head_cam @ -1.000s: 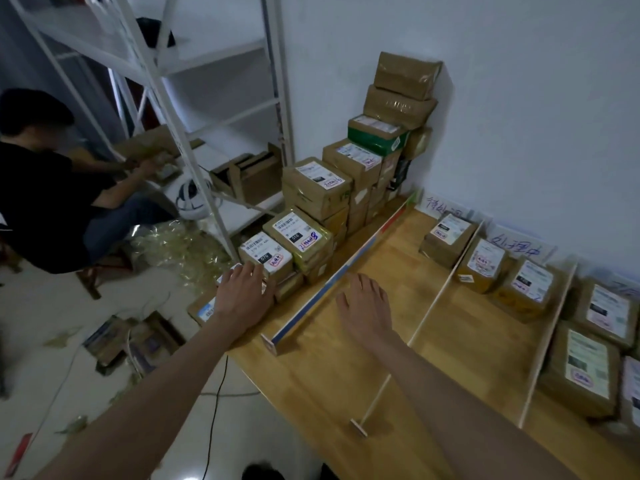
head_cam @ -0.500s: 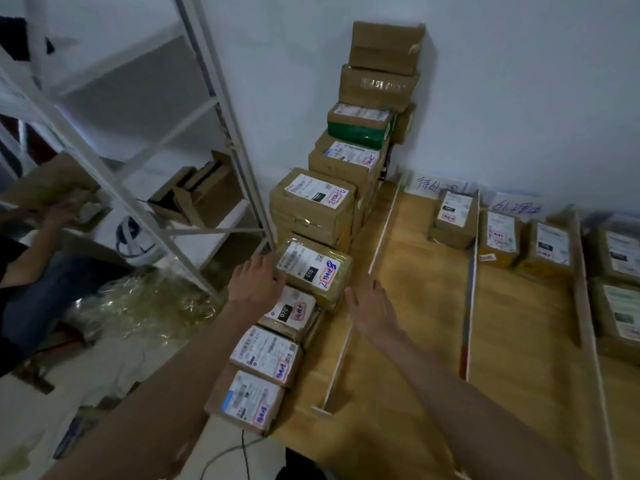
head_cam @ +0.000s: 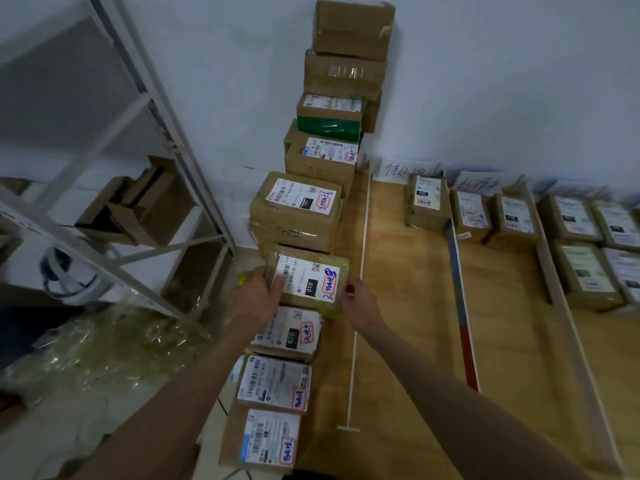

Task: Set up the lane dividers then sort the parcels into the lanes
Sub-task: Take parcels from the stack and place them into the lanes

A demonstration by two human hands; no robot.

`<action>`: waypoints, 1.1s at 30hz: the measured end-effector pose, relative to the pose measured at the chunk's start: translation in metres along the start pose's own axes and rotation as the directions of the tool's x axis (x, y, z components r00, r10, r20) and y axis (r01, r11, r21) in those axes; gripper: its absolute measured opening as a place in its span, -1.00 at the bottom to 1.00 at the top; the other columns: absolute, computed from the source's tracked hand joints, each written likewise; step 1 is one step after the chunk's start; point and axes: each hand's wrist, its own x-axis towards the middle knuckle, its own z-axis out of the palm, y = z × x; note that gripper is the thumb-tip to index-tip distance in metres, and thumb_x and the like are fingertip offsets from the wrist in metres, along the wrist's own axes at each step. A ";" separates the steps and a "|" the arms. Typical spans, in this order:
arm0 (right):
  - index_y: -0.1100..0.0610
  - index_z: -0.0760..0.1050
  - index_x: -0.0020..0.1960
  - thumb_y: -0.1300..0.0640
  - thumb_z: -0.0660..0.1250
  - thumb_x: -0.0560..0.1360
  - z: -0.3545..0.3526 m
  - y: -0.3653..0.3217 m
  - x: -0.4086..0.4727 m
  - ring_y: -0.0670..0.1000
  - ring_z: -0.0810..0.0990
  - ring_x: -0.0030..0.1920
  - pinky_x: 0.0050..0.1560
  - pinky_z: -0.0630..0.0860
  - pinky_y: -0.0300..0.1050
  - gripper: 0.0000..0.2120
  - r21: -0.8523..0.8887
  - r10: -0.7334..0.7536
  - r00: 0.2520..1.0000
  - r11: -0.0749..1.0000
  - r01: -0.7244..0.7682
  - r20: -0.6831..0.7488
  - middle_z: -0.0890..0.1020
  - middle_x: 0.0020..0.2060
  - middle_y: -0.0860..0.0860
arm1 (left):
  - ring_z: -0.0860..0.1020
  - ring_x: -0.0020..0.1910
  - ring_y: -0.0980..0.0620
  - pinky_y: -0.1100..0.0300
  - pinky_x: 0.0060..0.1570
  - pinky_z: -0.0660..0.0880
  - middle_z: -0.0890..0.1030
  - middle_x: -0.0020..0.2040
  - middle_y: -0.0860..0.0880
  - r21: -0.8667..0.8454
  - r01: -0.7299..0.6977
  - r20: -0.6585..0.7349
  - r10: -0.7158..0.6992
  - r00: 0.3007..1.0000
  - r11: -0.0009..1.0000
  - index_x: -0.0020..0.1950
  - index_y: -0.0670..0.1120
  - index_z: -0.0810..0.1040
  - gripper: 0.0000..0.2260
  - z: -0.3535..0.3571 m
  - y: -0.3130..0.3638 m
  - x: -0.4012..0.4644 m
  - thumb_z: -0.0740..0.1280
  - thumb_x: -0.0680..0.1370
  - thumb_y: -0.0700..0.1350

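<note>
Head view: the left hand [head_cam: 258,295] and right hand [head_cam: 358,303] clasp opposite sides of the tape-wrapped brown cardboard parcel labelled 010 [head_cam: 308,281], atop the stack left of the wooden surface [head_cam: 408,306]. It looks light, stiff and slick; side edges suit best.

One head-worn camera looks steeply down and forward along the wooden surface [head_cam: 408,306] toward the wall. It sits close above both forearms.

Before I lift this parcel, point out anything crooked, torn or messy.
The tall stack of boxes against the wall is uneven, its upper boxes offset from the ones below. The top box has peeling tape at its right edge. Crumpled clear plastic wrap litters the floor under the shelf. The white lane dividers look straight.
</note>
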 end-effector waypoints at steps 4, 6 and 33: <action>0.21 0.49 0.32 0.29 0.20 0.62 -0.002 -0.004 -0.004 -0.07 0.57 -0.01 -0.17 0.48 -0.43 -0.71 0.008 -0.044 0.999 0.999 0.044 -0.025 0.66 0.13 0.09 | 0.58 -0.18 0.06 0.18 -0.24 0.51 0.60 -0.13 0.01 -0.103 -0.023 -0.048 0.018 0.999 0.994 0.18 -0.07 0.48 -0.72 -0.004 -0.004 -0.010 0.21 0.64 0.11; 0.24 0.50 0.30 0.30 0.21 0.62 -0.003 -0.006 -0.005 -0.07 0.58 0.00 -0.22 0.43 -0.49 -0.72 0.019 -0.054 0.998 0.998 0.055 -0.039 0.66 0.13 0.10 | 0.59 -0.12 0.02 0.13 -0.14 0.53 0.61 -0.07 -0.01 -0.124 -0.023 -0.053 0.016 0.998 0.992 0.20 -0.07 0.48 -0.72 -0.007 -0.005 -0.015 0.21 0.64 0.10; -0.09 0.13 0.53 -0.10 0.42 0.51 -0.078 -0.039 -0.050 0.11 0.70 -0.05 -0.32 0.64 -0.13 -0.29 0.337 -0.012 0.997 0.941 -0.015 0.077 0.61 0.18 0.09 | 0.56 0.08 0.06 0.00 0.13 0.56 0.59 0.11 0.02 -0.438 -0.258 -0.263 0.152 0.953 0.861 0.19 -0.01 0.57 -0.80 -0.069 0.063 -0.051 0.34 0.59 -0.01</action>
